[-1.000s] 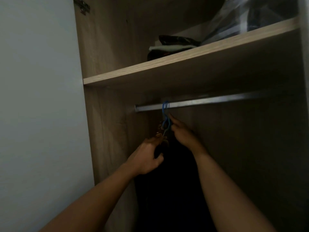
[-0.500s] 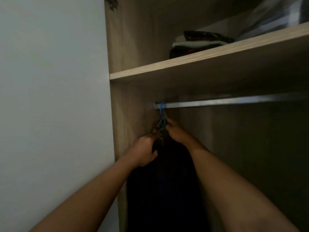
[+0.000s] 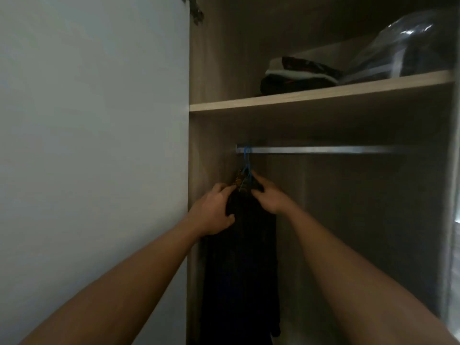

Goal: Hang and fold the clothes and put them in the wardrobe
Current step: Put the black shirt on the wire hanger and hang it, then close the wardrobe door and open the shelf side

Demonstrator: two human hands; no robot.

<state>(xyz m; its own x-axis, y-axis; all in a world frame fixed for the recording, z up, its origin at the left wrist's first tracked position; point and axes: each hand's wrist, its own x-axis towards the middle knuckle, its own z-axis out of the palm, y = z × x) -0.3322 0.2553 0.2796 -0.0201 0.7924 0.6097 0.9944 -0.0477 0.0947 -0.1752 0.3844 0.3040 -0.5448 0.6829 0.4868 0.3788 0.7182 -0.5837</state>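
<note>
A dark garment (image 3: 244,257) hangs from a blue hanger (image 3: 247,161) whose hook sits over the left end of the metal wardrobe rail (image 3: 323,149). My left hand (image 3: 214,210) grips the garment's left shoulder just below the hook. On the other side my right hand (image 3: 268,195) holds the garment's top next to the hanger's neck. The cloth falls straight down between my forearms into the dark lower wardrobe.
A wooden shelf (image 3: 323,92) runs above the rail, carrying a pile of folded clothes (image 3: 298,77) and a clear plastic bag (image 3: 410,48). The white wardrobe door (image 3: 92,145) stands open at left. The rail to the right of the hanger is bare.
The view has swung left, so the wardrobe sits further right in the frame. Both hands have stayed at the top of the hung garment, the left one slightly higher on the shoulder.
</note>
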